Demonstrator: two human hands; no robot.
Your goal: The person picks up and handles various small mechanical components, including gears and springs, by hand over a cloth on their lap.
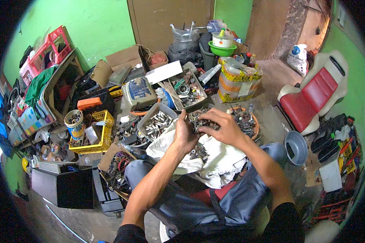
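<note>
My left hand is cupped, thumb up, with small dark metal parts against its palm side. From the right, my right hand has its thumb and fingers curled about the same parts. Their exact kind is too small to tell. Below the hands, a white woven sack lies across my lap with a heap of small metal pieces on it. Left of my left hand stands a clear plastic tub full of short metal cylinders. A round basin of mixed parts sits beyond my right hand.
A yellow crate and a box of wires stand at left. Ahead are a tray of hardware and a taped parcel. To the right are a red and white seat and a grey basin.
</note>
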